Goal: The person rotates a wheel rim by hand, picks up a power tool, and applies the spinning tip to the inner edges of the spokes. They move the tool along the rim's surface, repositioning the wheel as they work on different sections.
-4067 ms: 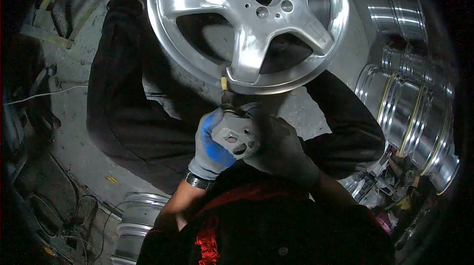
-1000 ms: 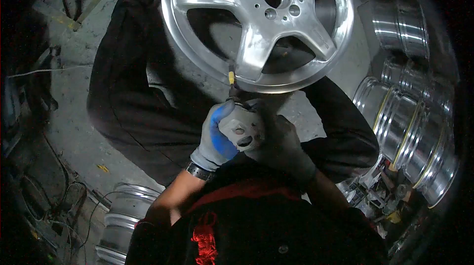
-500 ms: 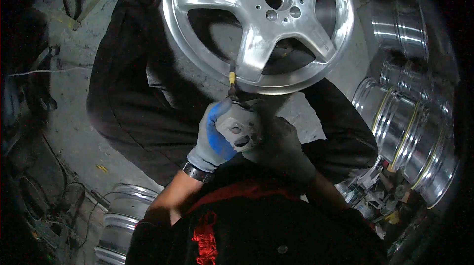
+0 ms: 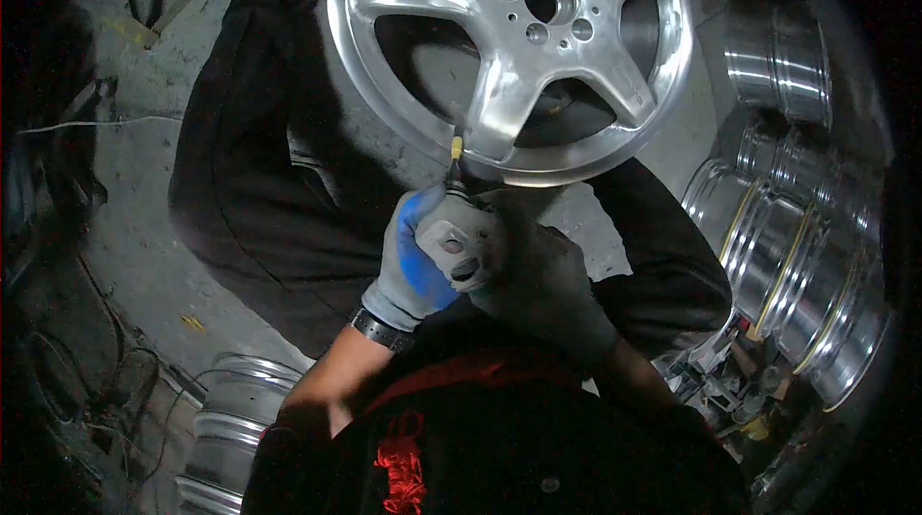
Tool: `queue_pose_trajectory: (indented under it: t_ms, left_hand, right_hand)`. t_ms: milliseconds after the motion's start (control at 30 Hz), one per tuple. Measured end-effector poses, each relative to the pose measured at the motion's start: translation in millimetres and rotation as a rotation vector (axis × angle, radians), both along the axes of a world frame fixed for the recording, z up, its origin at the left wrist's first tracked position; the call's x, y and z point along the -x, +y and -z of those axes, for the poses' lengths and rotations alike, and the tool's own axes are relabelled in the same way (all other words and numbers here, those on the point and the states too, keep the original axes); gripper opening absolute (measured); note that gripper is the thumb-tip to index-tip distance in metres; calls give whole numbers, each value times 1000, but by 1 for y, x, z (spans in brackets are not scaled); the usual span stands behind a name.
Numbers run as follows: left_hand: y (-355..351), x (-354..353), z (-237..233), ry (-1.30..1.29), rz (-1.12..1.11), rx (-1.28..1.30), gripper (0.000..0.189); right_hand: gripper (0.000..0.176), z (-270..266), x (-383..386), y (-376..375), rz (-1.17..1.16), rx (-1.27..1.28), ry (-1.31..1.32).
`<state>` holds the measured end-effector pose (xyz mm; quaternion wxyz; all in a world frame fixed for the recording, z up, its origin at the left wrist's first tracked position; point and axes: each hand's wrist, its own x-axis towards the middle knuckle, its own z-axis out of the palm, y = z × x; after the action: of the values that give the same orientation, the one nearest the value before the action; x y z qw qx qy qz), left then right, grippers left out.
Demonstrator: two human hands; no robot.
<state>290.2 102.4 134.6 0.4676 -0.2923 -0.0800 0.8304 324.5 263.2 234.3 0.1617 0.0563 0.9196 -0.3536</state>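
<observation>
Well, your left hand (image 4: 405, 261) squeezes the gray tool (image 4: 453, 239) near the shiny wheel (image 4: 504, 107); your right hand (image 4: 557, 289) is too dark to tell. The tool seems hard and heavy, so hold its fat middle.

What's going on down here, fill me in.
A person with legs bent and spread is working on a five-spoke alloy wheel. Their gloved left hand grips a grey handheld tool; the gloved right hand is at its other side, its grip lost in shadow. The tool's yellow-banded tip is at the outer end of the nearest spoke, though contact is hard to make out. More wheel rims stand to the right.
</observation>
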Motion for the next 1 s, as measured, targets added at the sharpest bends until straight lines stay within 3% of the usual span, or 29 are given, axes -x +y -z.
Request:
queue_pose_trajectory:
  t_ms: [67,200,267,400,500,567,700,800,867,1000]
  left_hand:
    - [2,3,-7,12,39,72,61]
    - [-4,2,-8,7,-10,90,61]
    - [-5,0,-5,23,-68,-48,60]
    - [1,4,-2,16,-50,-32,60]
    - [2,9,-10,-3,37,138,59]
    - [-2,12,-11,47,-21,91,48]
    - [-8,20,-21,23,-26,26,50]
    - [-10,17,-14,19,-25,82,52]
    - [-4,17,-13,4,-90,-20,59]
    - [3,19,-15,-15,-75,86,59]
  right_hand:
    - [65,-6,4,-3,30,-67,-108]
    - [62,4,-3,1,-46,-59,-26]
    - [66,3,1,0,-80,-40,55]
    - [70,-1,3,0,-48,-49,-14]
    - [76,7,1,0,-35,-102,71]
    - [68,7,2,2,-111,-35,117]
    - [67,0,13,0,-161,20,174]
    - [67,-6,21,-9,-109,-41,81]
    - [64,-19,28,-12,-91,-200,-172]
    - [48,-28,33,-6,-90,-148,-93]
